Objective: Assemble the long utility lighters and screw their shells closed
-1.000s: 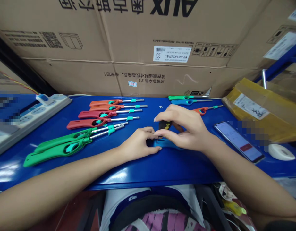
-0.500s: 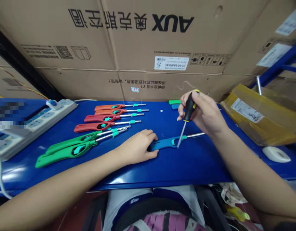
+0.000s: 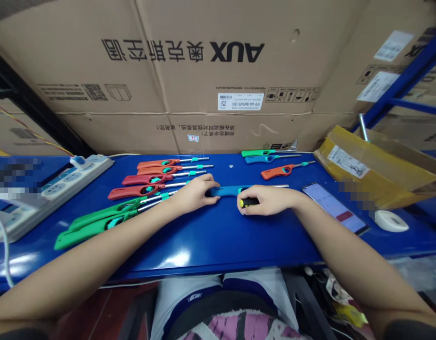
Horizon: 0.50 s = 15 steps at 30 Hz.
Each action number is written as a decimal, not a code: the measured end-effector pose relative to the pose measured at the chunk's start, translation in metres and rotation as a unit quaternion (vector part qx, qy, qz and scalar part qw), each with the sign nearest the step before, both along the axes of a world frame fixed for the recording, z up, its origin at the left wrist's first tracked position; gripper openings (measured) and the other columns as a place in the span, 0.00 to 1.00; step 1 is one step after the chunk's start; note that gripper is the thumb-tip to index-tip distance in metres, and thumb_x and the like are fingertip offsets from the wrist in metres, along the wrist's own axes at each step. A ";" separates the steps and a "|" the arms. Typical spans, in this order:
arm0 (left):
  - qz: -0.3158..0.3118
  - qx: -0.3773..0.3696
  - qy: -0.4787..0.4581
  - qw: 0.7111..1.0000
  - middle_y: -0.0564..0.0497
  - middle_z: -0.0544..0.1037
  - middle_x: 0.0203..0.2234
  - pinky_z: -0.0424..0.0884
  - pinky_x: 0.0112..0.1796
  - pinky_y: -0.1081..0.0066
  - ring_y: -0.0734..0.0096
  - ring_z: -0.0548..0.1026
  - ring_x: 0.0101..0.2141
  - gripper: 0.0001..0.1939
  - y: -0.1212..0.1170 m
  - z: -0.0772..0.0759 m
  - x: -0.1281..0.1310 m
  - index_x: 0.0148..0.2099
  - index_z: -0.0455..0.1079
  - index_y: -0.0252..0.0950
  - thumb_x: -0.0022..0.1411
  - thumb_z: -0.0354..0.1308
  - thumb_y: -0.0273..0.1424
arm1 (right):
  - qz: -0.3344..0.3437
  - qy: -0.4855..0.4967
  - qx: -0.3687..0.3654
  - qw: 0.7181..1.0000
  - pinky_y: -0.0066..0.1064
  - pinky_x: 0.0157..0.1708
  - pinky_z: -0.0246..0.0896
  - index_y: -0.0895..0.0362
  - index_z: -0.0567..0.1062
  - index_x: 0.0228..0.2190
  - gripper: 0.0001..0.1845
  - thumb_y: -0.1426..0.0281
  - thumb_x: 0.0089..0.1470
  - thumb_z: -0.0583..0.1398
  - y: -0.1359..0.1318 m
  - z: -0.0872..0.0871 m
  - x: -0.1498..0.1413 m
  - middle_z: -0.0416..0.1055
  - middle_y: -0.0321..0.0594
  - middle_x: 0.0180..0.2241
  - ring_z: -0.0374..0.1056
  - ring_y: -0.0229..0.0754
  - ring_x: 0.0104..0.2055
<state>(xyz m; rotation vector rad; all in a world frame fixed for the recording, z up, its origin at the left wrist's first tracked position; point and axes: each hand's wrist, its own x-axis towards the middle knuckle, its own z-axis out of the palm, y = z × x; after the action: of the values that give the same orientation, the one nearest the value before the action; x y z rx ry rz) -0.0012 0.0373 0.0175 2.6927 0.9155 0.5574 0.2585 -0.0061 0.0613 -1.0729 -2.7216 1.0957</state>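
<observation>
A blue long-nosed gas lighter (image 3: 225,191) lies on the blue table, its metal tube pointing right. My left hand (image 3: 198,193) grips the butt end of its handle between thumb and fingers. My right hand (image 3: 269,200) is closed around a black and yellow screwdriver (image 3: 249,202), over the trigger end of the lighter; the screwdriver's shaft is hidden by the hand. Left of my hands lie red lighters (image 3: 136,191), orange lighters (image 3: 156,164) and green lighters (image 3: 86,231). Behind my right hand are a green lighter (image 3: 256,153), another blue lighter (image 3: 257,159) and an orange lighter (image 3: 276,172).
A white power strip (image 3: 85,167) runs along the left side. On the right are a phone (image 3: 334,208), a white oval object (image 3: 391,221) and a yellow-taped carton (image 3: 366,165). A large cardboard box (image 3: 189,89) walls off the back.
My right hand with the screwdriver has come down and left from its raised position onto the blue lighter. My left hand keeps its hold. The head view has shifted, revealing the phone.
</observation>
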 end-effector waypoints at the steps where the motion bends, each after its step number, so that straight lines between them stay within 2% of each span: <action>1: -0.005 0.013 -0.002 1.000 0.48 0.74 0.36 0.72 0.40 0.69 0.66 0.74 0.36 0.12 0.007 0.002 0.000 0.47 0.77 0.34 0.61 0.64 0.32 | -0.012 -0.005 0.017 1.000 0.25 0.30 0.57 0.58 0.76 0.34 0.06 0.69 0.58 0.60 0.001 -0.003 0.001 0.73 0.34 0.30 0.64 0.35 0.29; 3: -0.014 0.036 -0.007 0.999 0.48 0.73 0.36 0.72 0.41 0.68 0.66 0.74 0.36 0.12 0.022 0.008 0.001 0.46 0.78 0.35 0.60 0.63 0.32 | -0.043 -0.014 0.064 0.997 0.25 0.30 0.57 0.57 0.76 0.33 0.04 0.72 0.57 0.60 0.003 -0.009 0.000 0.74 0.35 0.30 0.66 0.35 0.29; 5: -0.018 0.057 -0.016 0.998 0.48 0.73 0.35 0.71 0.41 0.67 0.65 0.73 0.36 0.13 0.037 0.017 0.003 0.46 0.78 0.34 0.60 0.63 0.34 | -0.096 -0.024 0.128 0.987 0.27 0.32 0.56 0.57 0.76 0.36 0.05 0.72 0.58 0.59 0.003 -0.017 -0.003 0.76 0.38 0.33 0.68 0.38 0.32; 7: -0.023 0.072 -0.021 0.997 0.47 0.73 0.36 0.71 0.41 0.67 0.65 0.73 0.36 0.14 0.050 0.027 0.008 0.47 0.78 0.34 0.60 0.63 0.34 | -0.144 -0.040 0.187 0.971 0.29 0.32 0.54 0.56 0.75 0.42 0.09 0.70 0.60 0.58 0.003 -0.025 -0.010 0.78 0.41 0.36 0.71 0.43 0.34; 11: -0.052 0.075 -0.016 0.996 0.48 0.73 0.36 0.70 0.40 0.68 0.68 0.73 0.34 0.15 0.072 0.048 0.024 0.46 0.80 0.34 0.58 0.64 0.34 | -0.185 -0.052 0.248 0.950 0.30 0.35 0.57 0.50 0.72 0.52 0.17 0.61 0.64 0.59 0.004 -0.039 -0.026 0.78 0.41 0.47 0.74 0.47 0.44; 13: -0.073 0.065 -0.011 0.995 0.49 0.74 0.35 0.70 0.38 0.69 0.69 0.72 0.32 0.15 0.080 0.058 0.034 0.44 0.81 0.35 0.56 0.66 0.36 | -0.203 -0.056 0.264 0.941 0.29 0.37 0.58 0.48 0.72 0.52 0.17 0.57 0.64 0.58 0.006 -0.045 -0.033 0.77 0.39 0.49 0.74 0.46 0.47; 15: -0.088 0.054 -0.015 0.995 0.50 0.74 0.33 0.69 0.37 0.69 0.70 0.72 0.31 0.14 0.088 0.070 0.043 0.43 0.81 0.36 0.55 0.66 0.36 | -0.226 -0.065 0.276 0.932 0.29 0.36 0.58 0.48 0.75 0.47 0.13 0.57 0.65 0.57 0.010 -0.048 -0.038 0.77 0.37 0.48 0.74 0.44 0.46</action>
<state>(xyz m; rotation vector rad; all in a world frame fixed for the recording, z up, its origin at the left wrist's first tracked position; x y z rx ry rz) 0.0414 0.1257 0.0874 2.8149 0.6502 0.6237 0.2209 0.0043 0.0134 -1.5642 -2.4226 0.1809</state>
